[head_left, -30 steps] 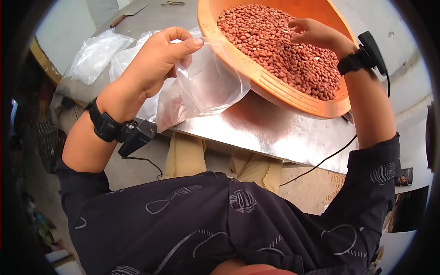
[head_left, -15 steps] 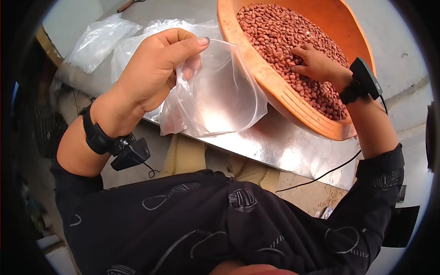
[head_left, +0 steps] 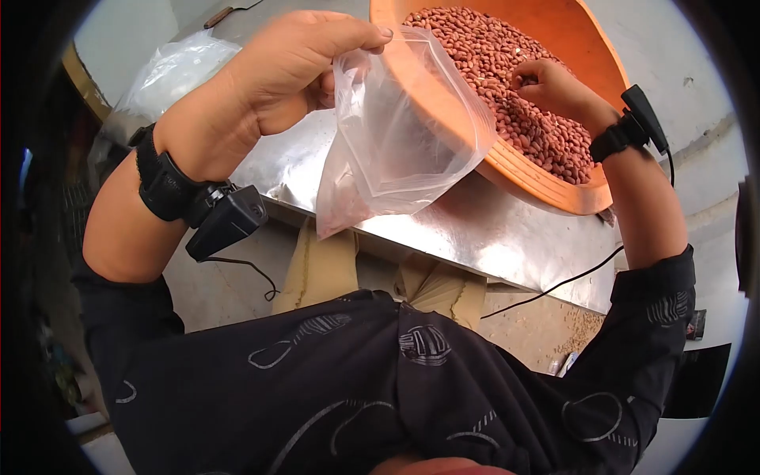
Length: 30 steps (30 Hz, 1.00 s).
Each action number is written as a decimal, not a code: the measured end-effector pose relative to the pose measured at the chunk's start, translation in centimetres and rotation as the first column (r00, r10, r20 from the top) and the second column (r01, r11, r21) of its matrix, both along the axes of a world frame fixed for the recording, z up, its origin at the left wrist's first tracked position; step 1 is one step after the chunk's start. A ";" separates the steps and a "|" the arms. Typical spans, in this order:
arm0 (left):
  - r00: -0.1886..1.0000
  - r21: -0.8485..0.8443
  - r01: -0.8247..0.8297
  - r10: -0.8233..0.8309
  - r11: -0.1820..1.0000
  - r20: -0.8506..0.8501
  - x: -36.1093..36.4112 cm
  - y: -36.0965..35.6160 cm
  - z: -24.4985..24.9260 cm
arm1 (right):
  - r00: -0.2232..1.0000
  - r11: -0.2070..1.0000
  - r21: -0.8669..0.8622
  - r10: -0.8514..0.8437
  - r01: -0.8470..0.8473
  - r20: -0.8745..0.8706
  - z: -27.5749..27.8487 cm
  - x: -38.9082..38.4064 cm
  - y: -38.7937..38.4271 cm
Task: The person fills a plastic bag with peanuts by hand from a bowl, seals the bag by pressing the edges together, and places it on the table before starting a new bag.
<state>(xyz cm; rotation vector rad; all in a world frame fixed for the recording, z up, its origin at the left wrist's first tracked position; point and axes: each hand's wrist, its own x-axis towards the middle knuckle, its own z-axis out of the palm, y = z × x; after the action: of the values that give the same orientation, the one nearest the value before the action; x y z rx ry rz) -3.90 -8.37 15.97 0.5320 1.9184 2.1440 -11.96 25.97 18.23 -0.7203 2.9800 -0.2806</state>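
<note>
My left hand [head_left: 309, 67] pinches the rim of a clear plastic bag [head_left: 396, 150] between thumb and fingers. The bag hangs with its mouth spread toward the orange basin [head_left: 443, 111], its far side overlapping the basin's rim. A reddish tint shows in the bag's lower corner; I cannot make out what it is. Inside the basin lies a heap of red-skinned peanuts [head_left: 475, 47]. Over this heap, my right hand [head_left: 558, 91] is closed with curled fingers around peanuts, most of the grip being hidden.
The basin stands tilted on a shiny metal table [head_left: 507, 237]. More clear plastic bags [head_left: 178, 75] lie at the left, and a wooden-handled tool [head_left: 220, 16] at the back. Each wrist wears a black strapped device; a black cable [head_left: 554, 305] runs from the right one.
My left hand has moved up and right, bringing the bag against the basin's rim. My right hand's fingers have curled in, and it has shifted slightly up. The basin has shifted slightly in view.
</note>
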 end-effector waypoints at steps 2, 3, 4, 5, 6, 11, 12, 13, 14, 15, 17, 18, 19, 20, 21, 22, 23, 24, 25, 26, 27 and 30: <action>0.999 -0.039 -0.029 0.031 0.999 0.043 0.6 0.7 0.0 | 0.999 0.996 -0.081 -0.021 0.024 0.036 0.1 0.5 0.0; 0.998 -0.039 -0.016 0.018 0.999 0.060 0.8 0.9 0.0 | 0.996 0.986 -0.161 -0.033 0.046 0.081 0.5 0.7 -0.1; 0.997 -0.039 -0.003 0.006 0.999 0.077 0.9 1.0 0.0 | 0.991 0.968 -0.239 -0.041 0.070 0.127 1.2 1.0 -0.3; 0.995 -0.038 0.011 -0.007 0.999 0.095 1.1 1.1 0.0 | 0.984 0.944 -0.314 -0.044 0.098 0.175 2.0 1.3 -0.6; 0.995 -0.042 -0.008 0.012 0.999 0.096 1.2 1.3 -0.1 | 0.988 0.915 -0.402 0.020 0.045 0.156 2.8 1.7 -1.2; 0.992 -0.057 -0.068 0.073 0.996 0.098 1.5 2.8 0.0 | 0.907 0.736 -0.667 0.354 -0.120 0.228 7.7 7.2 -8.1; 0.992 -0.053 -0.072 0.077 0.996 0.099 1.5 3.0 0.0 | 0.803 0.679 -0.731 0.472 -0.069 0.363 8.4 8.9 -9.9; 0.992 -0.049 -0.074 0.079 0.996 0.099 1.5 3.2 0.0 | 0.788 0.722 -0.684 0.480 -0.105 0.386 8.0 9.4 -11.4; 0.992 -0.045 -0.076 0.080 0.996 0.099 1.5 3.3 0.0 | 0.773 0.761 -0.633 0.484 -0.141 0.410 7.5 9.7 -12.6; 0.993 -0.030 -0.041 0.044 0.999 0.106 1.3 3.2 -0.1 | 0.724 0.767 -0.625 0.513 -0.146 0.460 6.7 9.4 -13.3; 0.992 0.004 0.024 -0.024 1.000 0.120 0.8 2.9 -0.1 | 0.816 0.801 -0.554 0.468 -0.228 0.340 4.3 9.7 -13.5; 0.994 -0.031 -0.001 0.004 1.000 0.112 0.9 2.8 -0.1 | 0.840 0.827 -0.522 0.426 -0.210 0.337 3.7 9.6 -13.7; 0.994 -0.063 -0.028 0.034 0.998 0.103 1.1 2.7 0.0 | 0.854 0.861 -0.471 0.384 -0.194 0.351 3.5 9.7 -13.8; 0.994 -0.096 -0.053 0.062 0.994 0.094 1.2 2.6 0.0 | 0.868 0.891 -0.418 0.339 -0.174 0.362 3.4 9.7 -13.9; 0.993 -0.091 -0.061 0.069 0.994 0.092 1.2 2.5 -0.2 | 0.882 0.918 -0.365 0.293 -0.152 0.369 3.3 9.7 -13.9; 0.993 -0.087 -0.066 0.074 0.994 0.093 1.1 2.5 -0.3 | 0.892 0.921 -0.361 0.280 -0.146 0.355 3.0 9.7 -14.1; 0.993 -0.082 -0.071 0.078 0.994 0.093 1.1 2.5 -0.3 | 0.902 0.924 -0.356 0.267 -0.139 0.340 2.8 9.7 -14.4; 0.993 -0.074 -0.068 0.075 0.995 0.087 0.9 2.3 -0.3 | 0.911 0.927 -0.350 0.253 -0.132 0.325 2.5 9.5 -14.6; 0.994 -0.065 -0.065 0.070 0.996 0.080 0.8 1.9 -0.2 | 0.928 0.930 -0.278 0.304 -0.240 0.215 2.2 9.2 -14.7; 0.995 -0.057 -0.062 0.066 0.996 0.069 0.8 1.5 0.0 | 0.927 0.921 -0.192 0.362 -0.338 0.103 1.9 8.7 -14.8; 0.998 -0.053 -0.053 0.055 0.997 0.038 0.9 1.0 0.3 | 0.906 0.901 -0.095 0.424 -0.422 -0.003 1.9 8.6 -15.2; 0.997 -0.030 -0.078 0.078 0.997 -0.004 0.5 -0.2 0.7 | 0.912 0.912 -0.029 0.409 -0.408 0.021 2.9 9.3 -16.6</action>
<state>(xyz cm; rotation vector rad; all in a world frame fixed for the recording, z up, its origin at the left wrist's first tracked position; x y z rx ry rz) -3.41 -8.57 16.68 0.4623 2.0004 2.1585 -2.63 9.35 21.10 -1.3021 2.7112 -0.2942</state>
